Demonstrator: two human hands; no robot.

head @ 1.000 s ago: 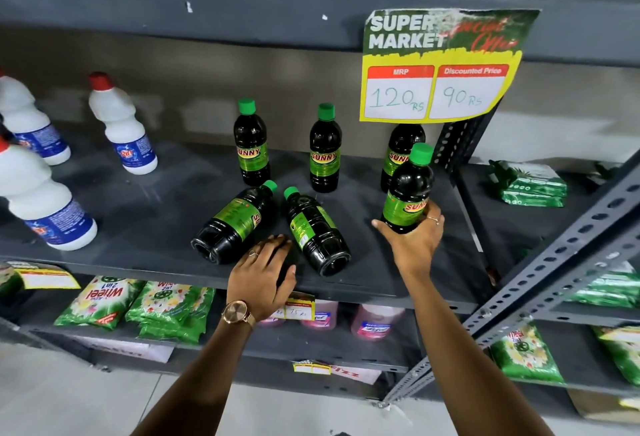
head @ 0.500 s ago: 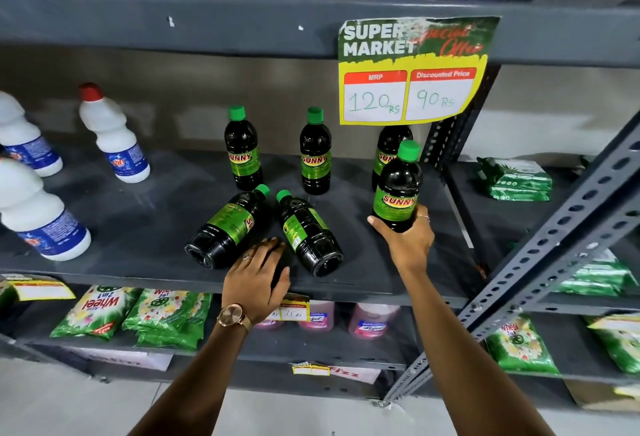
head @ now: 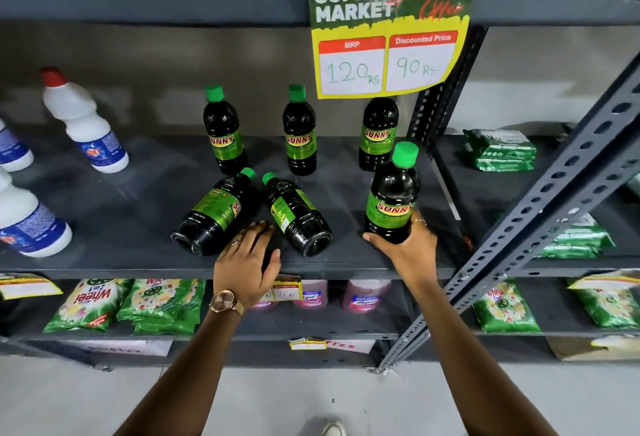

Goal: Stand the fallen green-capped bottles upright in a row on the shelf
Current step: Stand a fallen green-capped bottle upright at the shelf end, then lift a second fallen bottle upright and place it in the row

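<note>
Three dark green-capped bottles stand upright at the back of the grey shelf (head: 121, 213): one on the left (head: 223, 137), one in the middle (head: 299, 137), and one on the right (head: 377, 134) with its cap hidden behind the price sign. Two more lie fallen in front, caps pointing to the back: the left fallen bottle (head: 214, 215) and the right fallen bottle (head: 296, 215). My left hand (head: 247, 264) rests with spread fingers on the shelf's front edge between their bases. My right hand (head: 405, 250) grips the base of an upright held bottle (head: 393, 200) at the shelf's right end.
White red-capped bottles (head: 86, 127) stand at the left of the same shelf. A yellow and green price sign (head: 388, 37) hangs from the shelf above. A slanted perforated metal upright (head: 540, 200) crosses on the right. Green packets (head: 500, 151) and detergent bags (head: 90, 304) fill neighbouring shelves.
The held bottle in my right hand has gone from tilted to upright. My left hand has stayed at the fallen bottles' bases.
</note>
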